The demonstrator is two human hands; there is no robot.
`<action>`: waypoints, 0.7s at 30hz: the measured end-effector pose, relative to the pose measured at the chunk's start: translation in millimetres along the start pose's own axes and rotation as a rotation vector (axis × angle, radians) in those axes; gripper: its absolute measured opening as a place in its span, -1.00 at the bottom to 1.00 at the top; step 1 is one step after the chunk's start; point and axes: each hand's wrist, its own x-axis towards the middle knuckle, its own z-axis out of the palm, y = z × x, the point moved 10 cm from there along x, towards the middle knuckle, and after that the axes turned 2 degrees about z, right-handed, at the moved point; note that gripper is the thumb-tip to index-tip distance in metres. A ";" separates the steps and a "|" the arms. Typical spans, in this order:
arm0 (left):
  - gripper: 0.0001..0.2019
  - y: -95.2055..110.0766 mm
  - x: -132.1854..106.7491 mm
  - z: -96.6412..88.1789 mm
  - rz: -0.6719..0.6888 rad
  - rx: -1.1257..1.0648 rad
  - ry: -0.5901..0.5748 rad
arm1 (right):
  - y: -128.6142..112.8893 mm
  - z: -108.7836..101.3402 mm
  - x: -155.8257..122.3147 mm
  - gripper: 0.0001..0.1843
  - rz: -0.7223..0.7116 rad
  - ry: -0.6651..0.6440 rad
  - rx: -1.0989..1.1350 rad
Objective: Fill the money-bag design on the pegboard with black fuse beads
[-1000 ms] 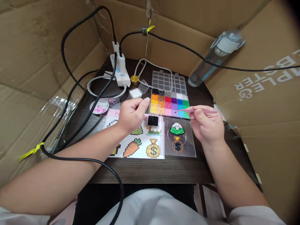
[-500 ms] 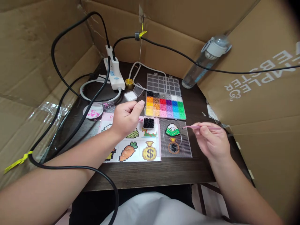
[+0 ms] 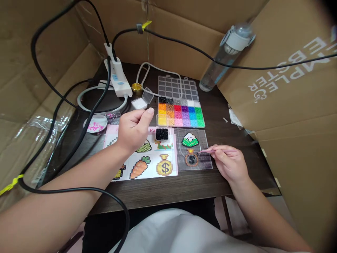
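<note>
Pink tweezers [image 3: 223, 151] are pinched in my right hand [image 3: 233, 165], their tips pointing left. The tips are at the right side of a half-filled money-bag bead design [image 3: 191, 158] on the clear pegboard [image 3: 206, 163]; whether they grip a bead is too small to tell. Just above it on the board sits a green-and-white rice-dumpling bead design [image 3: 190, 140]. My left hand [image 3: 134, 128] is closed in a fist over the printed pattern sheet [image 3: 151, 174], its inside hidden. To the right of that fist stands a small clear box of black beads [image 3: 162, 134].
Behind the hands lies a compartment box of coloured beads [image 3: 181, 114] with its lid open. A white power strip [image 3: 119, 82], a dish of pink beads [image 3: 95, 123] and a water bottle [image 3: 226, 58] stand around. A black cable [image 3: 86, 189] crosses over my left forearm.
My right hand has brought the tweezer tips down and left, from beside the rice-dumpling design to the money-bag design. The left fist keeps its shape, and the whole view has shifted slightly.
</note>
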 end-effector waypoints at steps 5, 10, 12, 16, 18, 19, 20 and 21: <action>-0.48 -0.6 -0.3 1.3 0.003 0.003 -0.005 | -3.3 -3.3 -3.7 -0.94 -0.083 -0.061 -0.145; -0.47 -2.0 0.1 2.0 0.005 0.000 -0.009 | -12.0 11.7 -12.8 -0.84 -0.161 -0.210 -0.287; -0.47 -1.9 0.1 2.2 0.005 -0.003 -0.009 | -13.7 16.8 -15.2 -0.82 -0.169 -0.243 -0.316; -0.47 -2.8 0.0 2.2 -0.001 -0.009 -0.005 | -15.0 18.6 -15.5 -0.80 -0.170 -0.250 -0.308; -0.46 -3.3 0.0 2.6 -0.001 -0.011 -0.007 | -15.4 18.6 -15.3 -0.80 -0.176 -0.254 -0.300; -0.46 -3.5 0.0 2.7 0.000 -0.010 -0.009 | -15.6 18.9 -15.3 -0.79 -0.180 -0.259 -0.299; -0.46 -3.5 0.0 2.7 0.002 -0.009 -0.009 | -15.6 19.1 -15.3 -0.79 -0.182 -0.262 -0.300; -0.46 -3.6 -0.1 2.7 0.003 -0.008 -0.008 | -15.5 19.2 -15.3 -0.79 -0.182 -0.264 -0.299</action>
